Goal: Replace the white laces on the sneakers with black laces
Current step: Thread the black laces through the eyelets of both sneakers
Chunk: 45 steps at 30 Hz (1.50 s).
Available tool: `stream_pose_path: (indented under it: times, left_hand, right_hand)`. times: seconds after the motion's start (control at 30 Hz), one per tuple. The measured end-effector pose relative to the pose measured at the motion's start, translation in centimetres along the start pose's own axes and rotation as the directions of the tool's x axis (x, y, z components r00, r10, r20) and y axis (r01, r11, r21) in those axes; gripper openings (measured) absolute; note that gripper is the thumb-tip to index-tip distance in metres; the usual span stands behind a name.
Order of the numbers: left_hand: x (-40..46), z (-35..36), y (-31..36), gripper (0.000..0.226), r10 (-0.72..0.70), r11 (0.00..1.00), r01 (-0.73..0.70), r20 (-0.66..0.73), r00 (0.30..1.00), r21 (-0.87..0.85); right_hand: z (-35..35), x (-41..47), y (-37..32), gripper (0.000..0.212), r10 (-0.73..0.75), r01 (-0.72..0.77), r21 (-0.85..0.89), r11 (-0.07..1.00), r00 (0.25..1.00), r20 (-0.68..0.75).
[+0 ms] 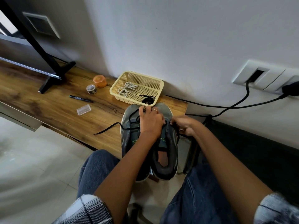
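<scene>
Two grey sneakers stand side by side at the wooden shelf's front edge, toes toward the wall. The left sneaker (129,126) carries a black lace (106,129) whose loose end trails left over the wood. My left hand (150,122) lies across both shoes, its fingers curled down over the forefoot of the right sneaker (166,152). My right hand (186,125) sits at that shoe's right side, fingers curled and pinching a black lace by the eyelets. What lies under the hands is hidden. White laces (127,88) and a coiled black lace (148,100) lie in the yellow basket (116,83).
On the wooden shelf (48,101) lie a black marker (80,98), a clear plastic case (83,109), a tape roll (91,89) and an orange cap (99,81). A black stand foot (53,76) is at left. Black cables (226,105) run from wall sockets at right.
</scene>
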<state>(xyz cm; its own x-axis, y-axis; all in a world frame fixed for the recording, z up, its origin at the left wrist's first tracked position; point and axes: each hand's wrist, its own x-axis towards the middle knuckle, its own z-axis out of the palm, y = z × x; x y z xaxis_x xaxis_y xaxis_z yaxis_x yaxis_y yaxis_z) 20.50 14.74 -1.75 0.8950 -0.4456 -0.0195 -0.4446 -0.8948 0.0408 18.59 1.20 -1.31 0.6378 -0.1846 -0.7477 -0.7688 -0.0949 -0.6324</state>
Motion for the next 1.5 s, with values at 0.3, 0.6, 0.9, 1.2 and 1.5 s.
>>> stream_pose_path:
  times: [0.3,0.6,0.9,1.2,1.5]
  left_hand:
    - [0.1,0.1,-0.2,0.029,0.01,1.0,-0.01,0.05,0.999,0.001]
    - [0.0,0.5,-0.4,0.033,0.018,1.0,-0.017,0.044,0.999,-0.025]
    - [0.0,0.5,-0.6,0.038,0.003,1.0,-0.003,0.044,0.999,-0.007]
    - [0.0,0.3,-0.2,0.037,-0.008,0.999,0.006,0.058,0.998,0.043]
    - [0.5,-1.6,-4.7,0.033,-0.109,0.993,0.104,0.125,0.986,0.048]
  right_hand:
    - [0.7,0.3,2.2,0.017,-0.537,0.346,-0.586,0.732,0.823,-0.184]
    - [0.9,0.3,3.1,0.012,-0.767,0.383,-0.834,0.396,0.638,-0.07]
    - [1.9,0.4,2.5,0.022,-0.53,0.316,-0.589,0.744,0.816,-0.232]
    - [2.3,0.2,1.5,0.025,-0.406,0.199,-0.639,0.743,0.893,-0.193]
    - [0.7,-0.8,1.5,0.039,-0.408,0.222,-0.558,0.799,0.883,-0.233]
